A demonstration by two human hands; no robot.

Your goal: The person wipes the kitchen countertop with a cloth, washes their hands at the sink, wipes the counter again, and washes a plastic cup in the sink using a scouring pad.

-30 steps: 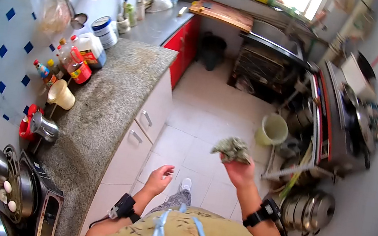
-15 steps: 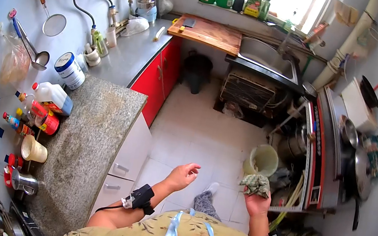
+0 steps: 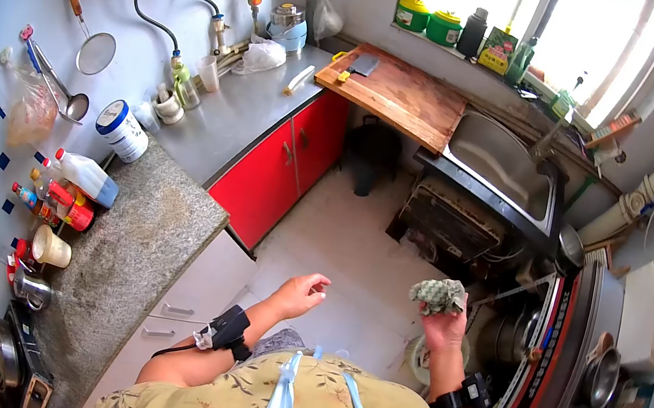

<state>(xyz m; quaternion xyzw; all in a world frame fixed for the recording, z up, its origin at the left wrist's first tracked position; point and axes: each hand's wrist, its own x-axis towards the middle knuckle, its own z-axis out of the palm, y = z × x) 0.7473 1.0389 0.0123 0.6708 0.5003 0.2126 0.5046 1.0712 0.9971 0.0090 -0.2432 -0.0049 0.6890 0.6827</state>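
Note:
A crumpled grey-green checked cloth (image 3: 440,295) is in my right hand (image 3: 444,331), held up in front of my body with the fingers closed round its underside. Below that forearm, a pale bucket (image 3: 419,360) on the floor is partly hidden. My left hand (image 3: 300,296) hangs in the air with loosely bent fingers and nothing in it. It is nearest to the white drawer cabinet (image 3: 198,276) under the granite counter (image 3: 156,214), without touching it.
On the left counter stand several bottles (image 3: 84,179) and a white tub (image 3: 122,130). Ahead, a wooden board (image 3: 397,95) lies beside the metal sink (image 3: 499,165). A dark bin (image 3: 371,149) is under the board. Racks with pots (image 3: 502,337) line the right side.
My body has moved forward and the view has turned left, so the sink and board appear further right. The bucket is now beneath my right arm. The cloth remains in my right hand.

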